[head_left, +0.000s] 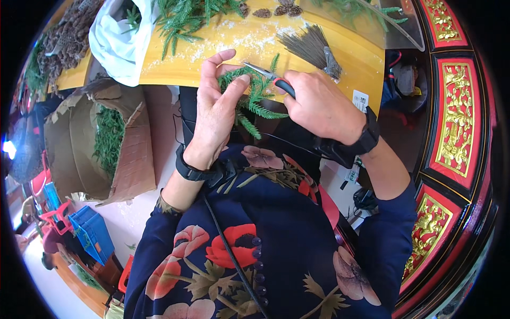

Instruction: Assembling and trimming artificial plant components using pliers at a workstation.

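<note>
Left hand (215, 103): thumb and bent fingers are clamped on a green artificial sprig (260, 111). 1 finger extends above, clear of the needles. The sprig sits between the 2 hands at the near edge of the yellow tabletop (364, 74); its lower fronds hang past that edge.

Right hand (324, 106): fingers are closed around the handles of the pliers (285, 86) (grips black and red, nose metallic and tapered). The nose points toward the left hand and lies over the upper part of the sprig. Whether the tips bite on anything cannot be told from this view.

Wrists: 1 black band is fitted to each, the left band (195, 171) and the right band (368, 136).

Tabletop, far side: a pile of green sprigs (186, 18) lies beside a white bag (117, 50). Brown cones (262, 13) lie to the right of the pile. White flecks (234, 40) are scattered across the surface. A bundle of thin dark stems (308, 47), gathered at its near end, rests beyond the right hand.

Left of the person: an open cardboard box (71, 146) contains greenery (109, 139). A blue crate (93, 234) stands nearer the person.

Right of the person: red panels (456, 119) carry gold carving.
</note>
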Motion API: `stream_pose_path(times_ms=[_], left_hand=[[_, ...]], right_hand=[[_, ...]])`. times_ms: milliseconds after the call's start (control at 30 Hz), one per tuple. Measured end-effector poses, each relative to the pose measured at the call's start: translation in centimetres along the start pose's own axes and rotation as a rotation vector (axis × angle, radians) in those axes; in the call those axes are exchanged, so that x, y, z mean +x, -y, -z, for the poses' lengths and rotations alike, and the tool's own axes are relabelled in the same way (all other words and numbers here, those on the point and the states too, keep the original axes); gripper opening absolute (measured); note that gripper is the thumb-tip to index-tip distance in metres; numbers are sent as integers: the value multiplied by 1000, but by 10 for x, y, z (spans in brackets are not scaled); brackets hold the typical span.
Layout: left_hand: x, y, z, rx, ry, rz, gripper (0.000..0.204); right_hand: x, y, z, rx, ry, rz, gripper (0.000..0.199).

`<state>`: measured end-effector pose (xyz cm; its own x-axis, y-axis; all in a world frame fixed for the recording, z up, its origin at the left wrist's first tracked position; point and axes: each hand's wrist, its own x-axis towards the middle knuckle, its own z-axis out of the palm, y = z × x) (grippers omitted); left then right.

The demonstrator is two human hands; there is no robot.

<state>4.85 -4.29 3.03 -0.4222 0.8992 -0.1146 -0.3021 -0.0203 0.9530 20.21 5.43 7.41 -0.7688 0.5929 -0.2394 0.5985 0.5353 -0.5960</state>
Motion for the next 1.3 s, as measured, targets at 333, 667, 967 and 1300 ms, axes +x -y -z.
stream_pose_path(times_ms=[333, 667, 967, 1300], left_hand=[[3, -7, 4, -95, -19, 66, 44], [0, -3, 0, 163, -48, -133, 56], [0, 2, 1, 760, -123, -521, 61], [3, 9, -1, 1047, -120, -728, 64]], right_hand=[[-1, -16, 7, 67, -14, 60, 30], [-2, -10, -1, 93, 49, 58, 28], [-3, 0, -10, 163, 46, -15, 24], [0, -3, -22, 172, 15, -61, 23]])
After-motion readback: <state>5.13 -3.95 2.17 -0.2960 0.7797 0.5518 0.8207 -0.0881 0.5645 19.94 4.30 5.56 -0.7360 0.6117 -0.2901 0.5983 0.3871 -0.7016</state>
